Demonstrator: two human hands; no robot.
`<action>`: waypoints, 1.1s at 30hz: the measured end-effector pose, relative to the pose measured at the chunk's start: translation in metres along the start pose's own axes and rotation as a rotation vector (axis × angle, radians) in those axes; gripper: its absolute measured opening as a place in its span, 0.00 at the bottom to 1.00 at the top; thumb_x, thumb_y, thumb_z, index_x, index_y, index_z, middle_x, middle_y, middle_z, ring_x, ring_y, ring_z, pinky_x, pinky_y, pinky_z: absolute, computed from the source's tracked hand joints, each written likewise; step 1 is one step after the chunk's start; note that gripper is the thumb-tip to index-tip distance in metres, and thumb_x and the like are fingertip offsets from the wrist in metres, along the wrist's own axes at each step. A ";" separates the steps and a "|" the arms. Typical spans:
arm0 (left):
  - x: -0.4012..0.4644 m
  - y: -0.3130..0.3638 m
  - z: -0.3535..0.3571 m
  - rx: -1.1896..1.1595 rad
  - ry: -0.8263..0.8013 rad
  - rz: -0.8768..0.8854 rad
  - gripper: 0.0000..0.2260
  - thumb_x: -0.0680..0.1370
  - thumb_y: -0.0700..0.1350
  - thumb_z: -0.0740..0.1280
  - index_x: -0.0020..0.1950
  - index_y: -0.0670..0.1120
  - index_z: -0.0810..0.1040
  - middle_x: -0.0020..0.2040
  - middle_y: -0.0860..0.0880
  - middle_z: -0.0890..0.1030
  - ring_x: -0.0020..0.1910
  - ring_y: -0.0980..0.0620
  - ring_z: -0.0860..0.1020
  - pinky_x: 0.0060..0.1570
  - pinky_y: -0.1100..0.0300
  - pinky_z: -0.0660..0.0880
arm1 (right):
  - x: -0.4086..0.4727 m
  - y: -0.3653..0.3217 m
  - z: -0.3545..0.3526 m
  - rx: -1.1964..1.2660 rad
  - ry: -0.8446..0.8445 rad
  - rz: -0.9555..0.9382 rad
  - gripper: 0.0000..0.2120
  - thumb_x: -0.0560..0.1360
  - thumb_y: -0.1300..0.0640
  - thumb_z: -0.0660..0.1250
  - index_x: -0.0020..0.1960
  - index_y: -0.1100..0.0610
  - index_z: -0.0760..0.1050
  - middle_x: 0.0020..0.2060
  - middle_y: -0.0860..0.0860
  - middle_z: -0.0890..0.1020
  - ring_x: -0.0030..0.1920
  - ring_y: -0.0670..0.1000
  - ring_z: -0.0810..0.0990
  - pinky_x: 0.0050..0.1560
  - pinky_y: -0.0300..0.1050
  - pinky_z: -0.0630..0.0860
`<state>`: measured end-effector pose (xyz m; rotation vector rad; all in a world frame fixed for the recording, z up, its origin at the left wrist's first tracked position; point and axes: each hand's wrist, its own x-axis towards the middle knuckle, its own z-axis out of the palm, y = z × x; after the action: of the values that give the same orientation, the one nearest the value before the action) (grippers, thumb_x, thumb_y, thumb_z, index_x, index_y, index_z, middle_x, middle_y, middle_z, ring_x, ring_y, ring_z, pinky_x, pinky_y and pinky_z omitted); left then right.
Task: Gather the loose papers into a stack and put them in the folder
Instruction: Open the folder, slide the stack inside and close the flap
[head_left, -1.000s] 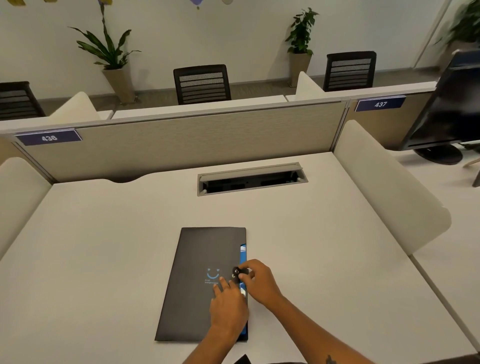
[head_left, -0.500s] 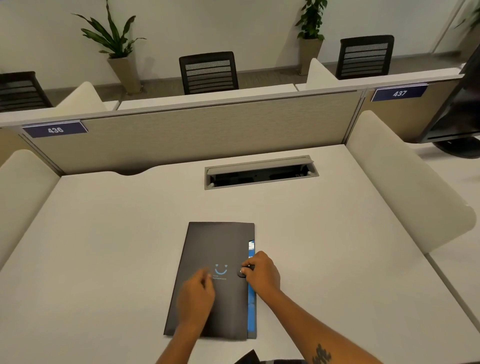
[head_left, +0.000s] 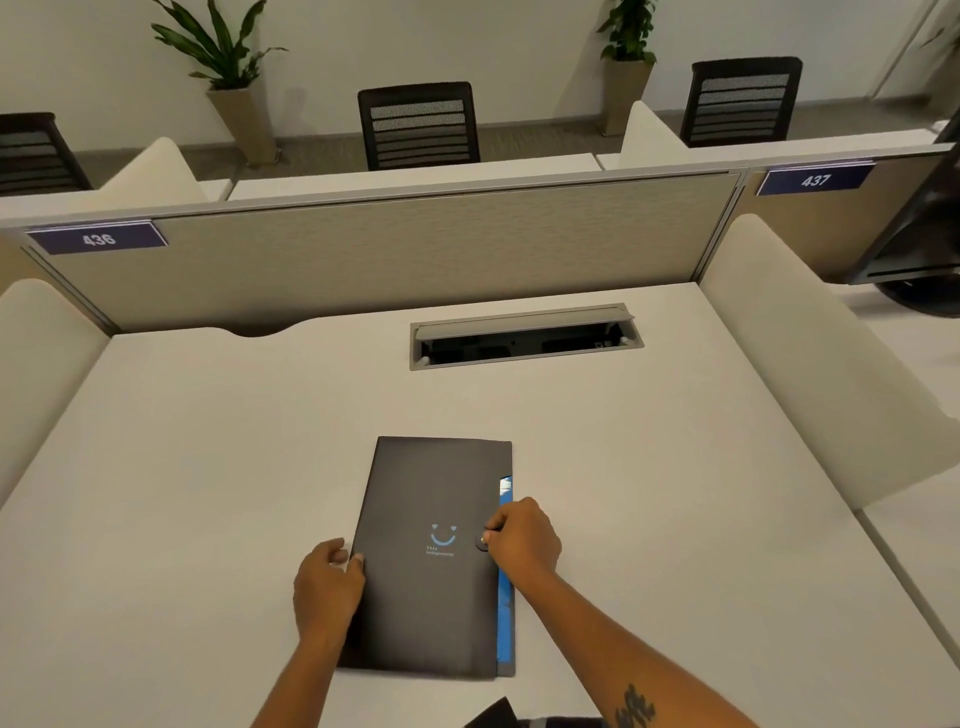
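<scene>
A dark grey folder (head_left: 434, 499) with a blue smiley print lies closed on the white desk (head_left: 208, 467), near the front edge. A blue strip shows along its right side. My right hand (head_left: 522, 538) pinches the round snap button at the folder's right edge. My left hand (head_left: 324, 587) rests on the desk, with its fingers curled against the folder's left edge. No loose papers are in view.
A cable tray opening (head_left: 524, 338) sits in the desk toward the back. A beige partition (head_left: 395, 249) closes the far side, and curved white dividers (head_left: 810, 353) flank the desk. A monitor (head_left: 924, 244) stands on the desk to the right.
My left hand has slid from the folder's cover, near the button, to its left edge. My right hand has stayed on the snap button. The view has tilted down slightly.
</scene>
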<state>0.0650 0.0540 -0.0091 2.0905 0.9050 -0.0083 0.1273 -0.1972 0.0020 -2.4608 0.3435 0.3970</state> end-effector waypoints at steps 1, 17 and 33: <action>0.000 0.000 0.001 -0.003 0.000 -0.006 0.16 0.78 0.44 0.72 0.65 0.44 0.80 0.60 0.45 0.84 0.57 0.42 0.81 0.61 0.46 0.78 | 0.001 -0.002 0.000 -0.020 -0.005 0.002 0.03 0.76 0.56 0.77 0.50 0.51 0.87 0.54 0.49 0.85 0.53 0.52 0.84 0.49 0.47 0.83; 0.004 0.004 0.007 -0.140 -0.009 -0.069 0.13 0.81 0.41 0.68 0.65 0.43 0.81 0.60 0.44 0.84 0.52 0.47 0.79 0.60 0.47 0.78 | -0.004 0.006 0.014 0.439 0.039 0.128 0.25 0.77 0.63 0.77 0.71 0.58 0.73 0.64 0.53 0.75 0.61 0.55 0.79 0.58 0.42 0.77; 0.110 0.051 -0.045 -0.510 0.025 -0.153 0.12 0.81 0.38 0.64 0.59 0.48 0.83 0.52 0.51 0.83 0.48 0.55 0.80 0.53 0.56 0.75 | 0.074 -0.102 0.011 0.632 -0.117 0.008 0.26 0.80 0.65 0.71 0.77 0.58 0.73 0.70 0.54 0.79 0.69 0.55 0.79 0.72 0.49 0.76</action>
<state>0.1638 0.1317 0.0213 1.5502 0.9627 0.1534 0.2270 -0.1220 0.0216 -1.8132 0.3628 0.3653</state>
